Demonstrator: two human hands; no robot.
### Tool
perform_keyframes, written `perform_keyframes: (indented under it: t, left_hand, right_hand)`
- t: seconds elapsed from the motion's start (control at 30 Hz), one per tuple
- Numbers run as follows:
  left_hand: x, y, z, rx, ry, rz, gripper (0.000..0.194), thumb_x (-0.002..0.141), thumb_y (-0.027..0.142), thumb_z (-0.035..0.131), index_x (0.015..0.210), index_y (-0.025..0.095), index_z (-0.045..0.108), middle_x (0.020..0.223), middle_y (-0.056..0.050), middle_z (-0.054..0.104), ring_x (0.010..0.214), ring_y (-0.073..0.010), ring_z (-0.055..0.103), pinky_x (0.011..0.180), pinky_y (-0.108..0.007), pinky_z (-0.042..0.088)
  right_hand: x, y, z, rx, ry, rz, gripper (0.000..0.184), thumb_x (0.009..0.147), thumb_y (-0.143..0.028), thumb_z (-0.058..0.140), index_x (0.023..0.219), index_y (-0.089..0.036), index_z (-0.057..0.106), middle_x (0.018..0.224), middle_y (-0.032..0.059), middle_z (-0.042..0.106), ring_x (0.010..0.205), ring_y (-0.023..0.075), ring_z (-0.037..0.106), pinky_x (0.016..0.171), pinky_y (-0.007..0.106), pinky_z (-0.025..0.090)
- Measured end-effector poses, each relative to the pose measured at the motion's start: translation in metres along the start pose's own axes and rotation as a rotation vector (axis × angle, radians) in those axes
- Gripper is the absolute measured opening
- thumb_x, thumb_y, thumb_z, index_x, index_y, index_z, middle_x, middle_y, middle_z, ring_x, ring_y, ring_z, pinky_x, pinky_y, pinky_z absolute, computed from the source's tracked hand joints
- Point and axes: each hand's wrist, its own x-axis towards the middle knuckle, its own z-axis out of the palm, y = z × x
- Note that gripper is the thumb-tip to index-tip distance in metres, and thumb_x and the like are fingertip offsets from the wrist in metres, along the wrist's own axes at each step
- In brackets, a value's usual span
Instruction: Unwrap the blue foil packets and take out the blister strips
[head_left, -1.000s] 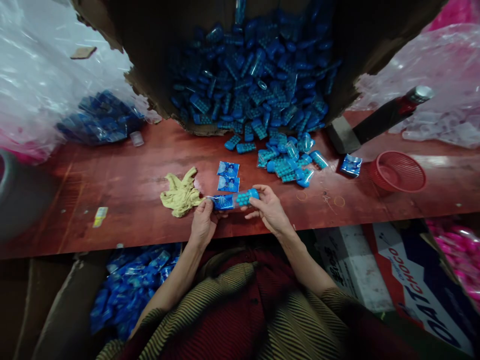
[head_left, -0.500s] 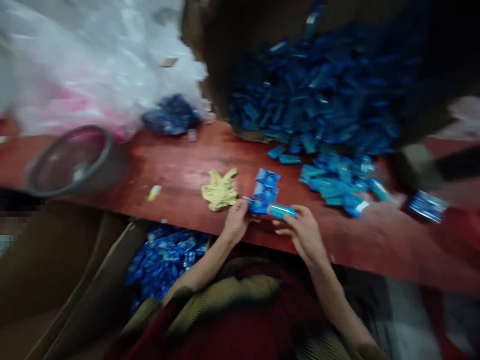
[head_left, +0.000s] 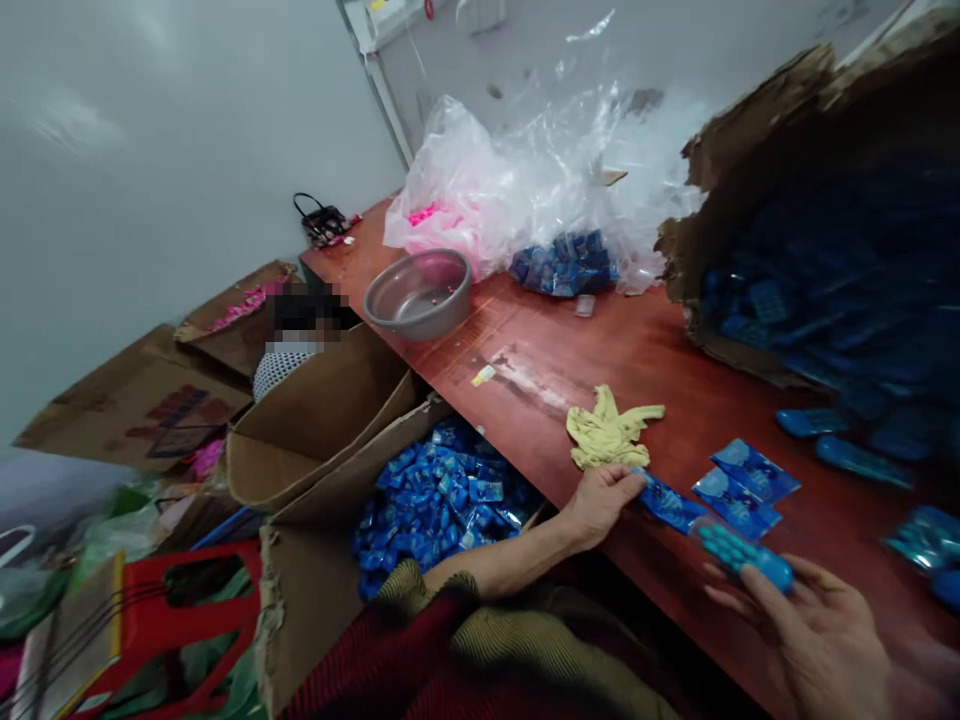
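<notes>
My left hand (head_left: 604,496) pinches the end of a blue printed wrapper (head_left: 670,503) at the near edge of the red table (head_left: 637,360). My right hand (head_left: 817,625) holds the other end, a clear tube of blue pieces (head_left: 742,553), between thumb and fingers. Two more blue packets (head_left: 750,480) lie flat just beyond. A crumpled yellow cloth (head_left: 606,430) lies beside my left hand. Loose blue tubes (head_left: 847,440) spill from a torn cardboard box (head_left: 757,190) on the right.
A metal bowl (head_left: 420,292) and clear plastic bags (head_left: 525,190) sit at the table's far end. Below the table edge an open carton (head_left: 315,560) holds several blue packets (head_left: 442,495). Another person (head_left: 289,355) sits among cartons on the left. A red stool (head_left: 187,610) stands nearby.
My view has swung left, bringing the floor cartons, bowl and another person into sight. My hands still hold the same wrapper and tube at the table edge.
</notes>
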Motion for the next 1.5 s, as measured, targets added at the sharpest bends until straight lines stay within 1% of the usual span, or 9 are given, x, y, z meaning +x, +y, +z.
perform_keyframes:
  t: [0.13,0.27,0.33,0.43,0.53,0.77,1.0,1.23,1.5]
  left_hand:
    - [0.004,0.001,0.001,-0.038,-0.007,-0.023,0.036,0.062,0.051,0.073,0.064,0.018,0.061,0.062,-0.008,0.058,0.052,-0.0134,0.057,0.06,-0.032,0.047]
    - [-0.001,0.005,-0.001,-0.059,-0.029,-0.041,0.034,0.066,0.046,0.072,0.062,0.016,0.059,0.059,-0.005,0.057,0.049,-0.0121,0.056,0.057,-0.029,0.047]
    - [-0.005,0.006,-0.003,-0.041,-0.01,-0.024,0.03,0.068,0.041,0.073,0.067,0.014,0.06,0.062,-0.002,0.059,0.052,-0.0116,0.056,0.057,-0.026,0.049]
    - [-0.004,0.006,-0.008,-0.084,-0.055,-0.087,0.035,0.063,0.044,0.076,0.069,0.015,0.057,0.061,0.002,0.058,0.05,-0.009,0.054,0.056,-0.023,0.051]
    - [0.003,0.002,-0.01,-0.074,-0.055,-0.092,0.039,0.06,0.044,0.079,0.073,0.015,0.056,0.061,0.003,0.059,0.049,-0.0097,0.054,0.052,-0.025,0.053]
    - [0.004,-0.002,-0.005,-0.084,-0.096,-0.125,0.035,0.063,0.039,0.078,0.075,0.015,0.056,0.06,0.004,0.059,0.045,-0.0067,0.051,0.053,-0.024,0.055]
    - [0.008,-0.004,-0.001,-0.089,-0.063,-0.173,0.033,0.065,0.038,0.077,0.075,0.015,0.055,0.064,0.002,0.064,0.057,-0.0129,0.063,0.054,-0.026,0.056]
    - [0.008,-0.005,0.003,-0.104,-0.109,-0.172,0.032,0.066,0.036,0.076,0.079,0.015,0.056,0.069,0.001,0.065,0.061,-0.0137,0.063,0.059,-0.028,0.058]
    - [0.008,-0.004,0.009,-0.113,-0.103,-0.171,0.028,0.07,0.035,0.074,0.08,0.017,0.056,0.071,0.002,0.065,0.064,-0.0131,0.063,0.062,-0.028,0.057]
  right_hand:
    - [0.003,0.001,0.001,0.012,-0.043,0.009,0.056,0.045,-0.032,0.084,0.09,-0.024,0.053,0.076,0.0004,0.067,0.057,0.0243,0.069,0.042,0.031,0.059]
    - [-0.004,-0.001,0.006,0.015,0.009,-0.03,0.057,0.046,-0.033,0.084,0.089,-0.022,0.049,0.07,-0.0014,0.066,0.054,0.0215,0.068,0.043,0.029,0.059]
    - [-0.01,-0.001,0.01,-0.006,0.005,-0.06,0.055,0.052,-0.032,0.082,0.092,-0.021,0.046,0.072,-0.0022,0.065,0.058,0.0199,0.069,0.047,0.027,0.059]
    - [-0.015,0.002,0.012,0.019,-0.052,-0.115,0.049,0.063,-0.031,0.077,0.095,-0.021,0.042,0.076,-0.0033,0.064,0.059,0.0165,0.069,0.048,0.026,0.059]
    - [-0.012,0.006,0.011,0.072,-0.078,-0.091,0.045,0.067,-0.03,0.073,0.096,-0.022,0.039,0.077,-0.0044,0.063,0.06,0.0161,0.069,0.047,0.024,0.058]
    - [-0.013,0.008,0.007,0.133,-0.05,-0.091,0.043,0.068,-0.027,0.071,0.093,-0.023,0.037,0.077,-0.0048,0.062,0.058,0.0137,0.068,0.046,0.021,0.057]
    - [-0.015,0.009,0.004,0.102,-0.064,-0.075,0.041,0.069,-0.028,0.07,0.093,-0.023,0.037,0.077,-0.005,0.061,0.059,0.0134,0.068,0.047,0.02,0.056]
    - [-0.015,0.011,0.001,0.121,-0.039,-0.091,0.041,0.069,-0.028,0.069,0.093,-0.023,0.037,0.076,-0.0057,0.061,0.057,0.0131,0.068,0.044,0.02,0.055]
    - [-0.016,0.01,-0.001,0.124,-0.021,-0.101,0.041,0.069,-0.028,0.069,0.093,-0.023,0.036,0.075,-0.0065,0.06,0.056,0.0126,0.067,0.044,0.02,0.055]
